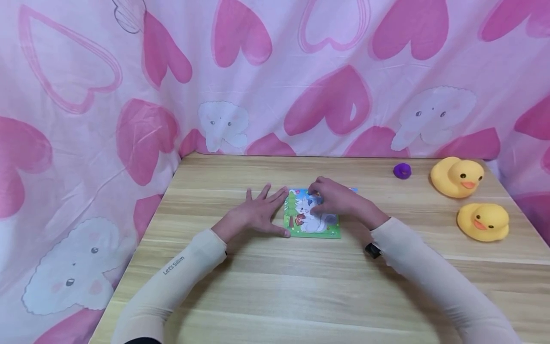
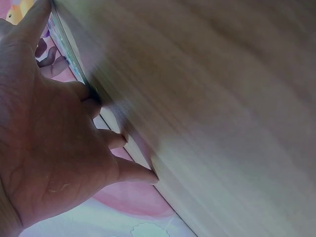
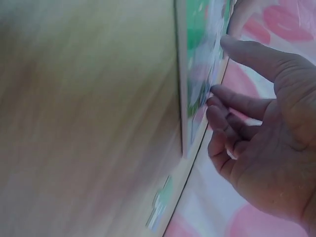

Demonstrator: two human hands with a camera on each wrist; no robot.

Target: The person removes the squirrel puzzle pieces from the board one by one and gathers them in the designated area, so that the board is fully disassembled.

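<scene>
A jigsaw puzzle [image 1: 315, 224] with a white cartoon animal and a green tree lies flat on the wooden table. My left hand [image 1: 259, 215] is spread along its left edge, thumb at the lower left corner and forefinger near the upper left. Over the puzzle's upper right part is my right hand [image 1: 337, 197], which hides some of the picture. In the right wrist view its thumb and forefinger reach to the puzzle's surface [image 3: 200, 59], apart from each other, while the other fingers curl loosely. A loose puzzle piece [image 3: 160, 202] lies on the table beside the board.
Two yellow rubber ducks [image 1: 457, 177] stand at the table's right side, one behind the other. A small purple duck [image 1: 402, 171] sits near the back edge. Behind and beside the table [image 1: 275, 286] hangs a pink curtain [image 1: 275, 71] with hearts.
</scene>
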